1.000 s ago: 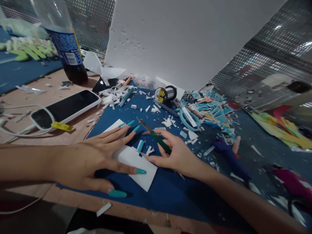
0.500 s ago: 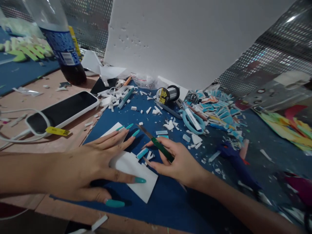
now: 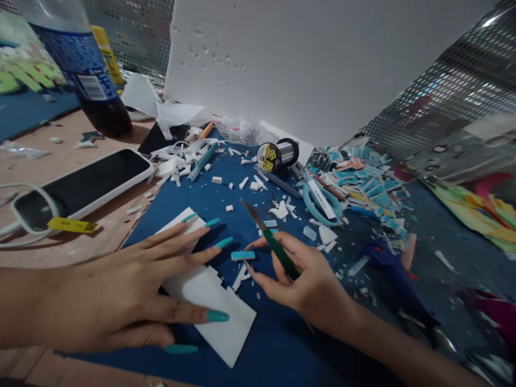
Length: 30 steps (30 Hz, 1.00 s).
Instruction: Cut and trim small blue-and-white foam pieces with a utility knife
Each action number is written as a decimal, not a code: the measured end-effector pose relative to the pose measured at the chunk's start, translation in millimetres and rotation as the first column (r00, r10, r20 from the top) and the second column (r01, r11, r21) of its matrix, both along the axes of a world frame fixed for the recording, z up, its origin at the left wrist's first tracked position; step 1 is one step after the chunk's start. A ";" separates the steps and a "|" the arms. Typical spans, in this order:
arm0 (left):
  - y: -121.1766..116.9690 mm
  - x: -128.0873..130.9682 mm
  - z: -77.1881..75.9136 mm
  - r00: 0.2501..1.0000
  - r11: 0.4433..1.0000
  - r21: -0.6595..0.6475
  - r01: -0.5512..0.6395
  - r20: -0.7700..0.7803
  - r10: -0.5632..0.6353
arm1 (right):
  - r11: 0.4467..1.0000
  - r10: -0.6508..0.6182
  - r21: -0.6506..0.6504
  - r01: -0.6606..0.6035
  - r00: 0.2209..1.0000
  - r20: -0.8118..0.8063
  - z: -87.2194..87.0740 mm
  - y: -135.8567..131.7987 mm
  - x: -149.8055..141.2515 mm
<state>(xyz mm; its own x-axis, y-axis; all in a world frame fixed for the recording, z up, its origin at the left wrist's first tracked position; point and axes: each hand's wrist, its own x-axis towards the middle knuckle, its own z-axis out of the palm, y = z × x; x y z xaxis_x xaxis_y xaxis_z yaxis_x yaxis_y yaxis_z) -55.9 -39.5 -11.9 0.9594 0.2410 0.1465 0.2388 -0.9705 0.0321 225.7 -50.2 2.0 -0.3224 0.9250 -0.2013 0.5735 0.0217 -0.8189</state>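
Observation:
My left hand [image 3: 149, 293] lies flat with fingers spread over a white foam sheet [image 3: 229, 322], whose right edge is notched. In my right hand [image 3: 308, 274] is a green-handled craft knife [image 3: 278, 250], its blade pointing up and away to the left. Thumb and fingertip of that same hand also pinch a small blue block [image 3: 243, 256] with a pale edge, just right of the sheet. Thin white offcuts [image 3: 241, 276] lie below the block. Another small blue-and-white piece [image 3: 269, 223] rests behind the knife.
A blue mat [image 3: 169, 188] covers the work area. Behind stand a wire spool [image 3: 278, 154], light-blue scissors [image 3: 322, 201] and a large white board [image 3: 282, 64]. To the right lies a blue glue gun [image 3: 397, 279]; at left, a phone [image 3: 84, 188] and a drink bottle [image 3: 86, 75].
The small blue block has turned from slanted to nearly level between my right fingertips. The sheet and my left hand appear slightly lower and further left, as the view has shifted.

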 end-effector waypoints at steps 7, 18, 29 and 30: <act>-5.4 -5.0 -11.7 0.988 0.999 -0.050 -0.010 0.151 0.018 | 0.955 -0.233 0.198 0.222 0.972 0.036 14.4 15.6 25.9; 25.3 -7.5 -19.5 0.904 0.975 -0.086 -0.204 0.365 0.221 | 0.970 -0.168 0.187 0.154 0.984 0.059 22.7 31.5 51.9; 41.4 14.4 -11.7 0.714 0.697 0.182 -0.693 0.304 0.630 | 0.996 -0.064 0.056 0.064 0.998 0.002 12.4 27.2 56.1; 42.0 18.2 -12.0 0.701 0.681 0.185 -0.708 0.297 0.649 | 0.998 -0.048 0.043 0.048 0.999 0.000 12.3 26.6 55.4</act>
